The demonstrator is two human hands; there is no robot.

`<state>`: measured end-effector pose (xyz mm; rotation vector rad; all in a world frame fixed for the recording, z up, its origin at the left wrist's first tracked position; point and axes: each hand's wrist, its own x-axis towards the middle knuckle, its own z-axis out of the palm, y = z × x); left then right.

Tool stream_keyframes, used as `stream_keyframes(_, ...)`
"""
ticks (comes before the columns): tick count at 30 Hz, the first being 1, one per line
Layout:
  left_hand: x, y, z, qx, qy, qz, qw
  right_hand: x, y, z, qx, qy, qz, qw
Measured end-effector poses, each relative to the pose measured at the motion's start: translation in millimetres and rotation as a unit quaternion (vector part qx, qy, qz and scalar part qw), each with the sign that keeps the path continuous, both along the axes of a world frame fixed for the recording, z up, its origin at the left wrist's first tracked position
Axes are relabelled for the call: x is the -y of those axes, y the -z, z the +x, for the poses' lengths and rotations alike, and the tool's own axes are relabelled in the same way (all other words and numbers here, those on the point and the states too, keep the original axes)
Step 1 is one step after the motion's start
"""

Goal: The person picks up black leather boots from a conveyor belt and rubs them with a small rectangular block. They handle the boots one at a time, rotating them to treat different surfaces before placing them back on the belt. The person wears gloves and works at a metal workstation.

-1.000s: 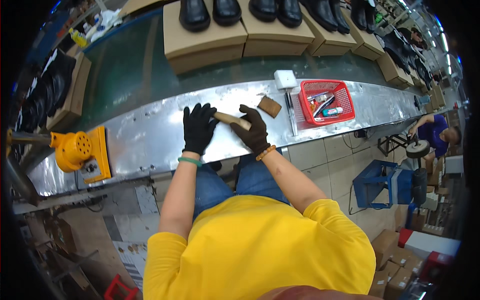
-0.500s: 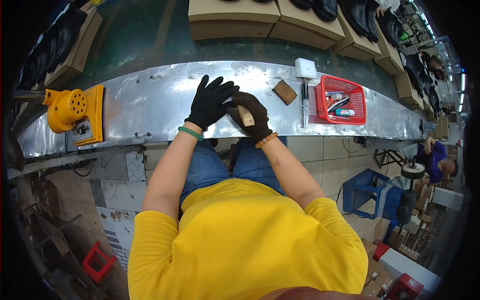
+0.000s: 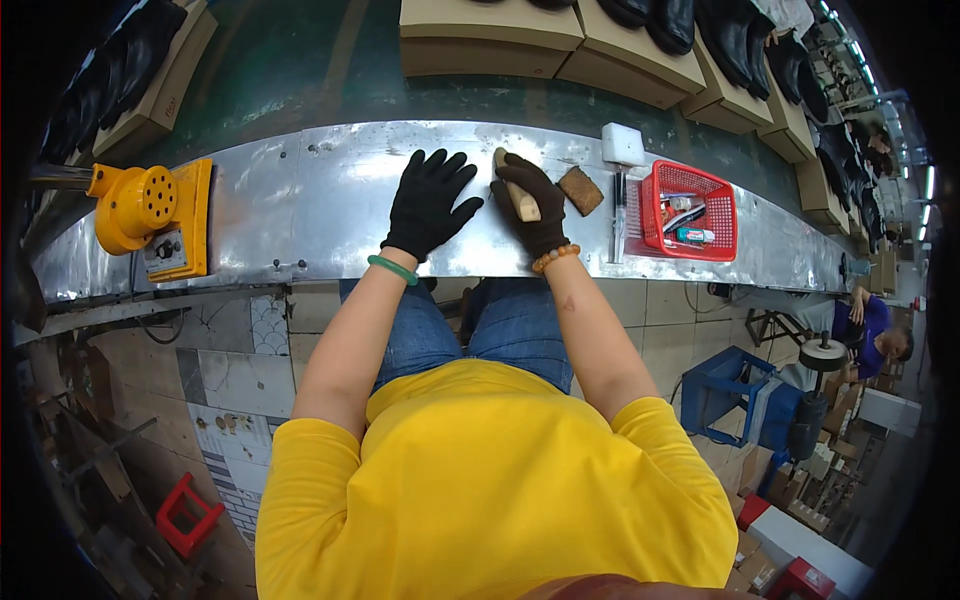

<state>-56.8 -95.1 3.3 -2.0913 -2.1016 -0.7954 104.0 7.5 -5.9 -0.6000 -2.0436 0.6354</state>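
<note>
My left hand (image 3: 431, 205), in a black glove, rests spread on the metal tabletop (image 3: 330, 205) with nothing under its fingertips that I can make out. To its right, my right hand (image 3: 541, 205), in a dark brown glove, is closed around a pale wooden piece (image 3: 522, 200) like a tool handle or brush back. Both ends of that piece stick out of the grip; its underside is hidden. Just right of the right hand lies a rough brown block (image 3: 580, 191), with a narrow dark-and-silver tool (image 3: 619, 215) beyond it.
A red basket (image 3: 738, 210) with tubes and small tools stands on the right, near a white block (image 3: 622, 145). On the left sits a yellow machine (image 3: 190, 225) with a knob. Cardboard boxes (image 3: 480, 57) bearing black shoes line the far side. Another person (image 3: 872, 325) sits at far right.
The hands have drawn apart: the right has shifted right with the wooden piece, close to the brown block. The left has moved slightly right and lies flatter. The whole view has shifted slightly.
</note>
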Motion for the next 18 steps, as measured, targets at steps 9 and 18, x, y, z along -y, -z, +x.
stream_keyframes(9, 7.8, 3.4, 2.0, 0.011, -0.021, 0.001, 1.0, -3.8, 3.5, -3.8, -0.009, 0.035, -0.023, 0.999)
stream_keyframes(18, 10.3, 4.1, 4.1, 0.01, -0.028, 0.007, 1.0, -16.1, -1.2, -8.0, -0.014, 0.032, -0.054, 0.998)
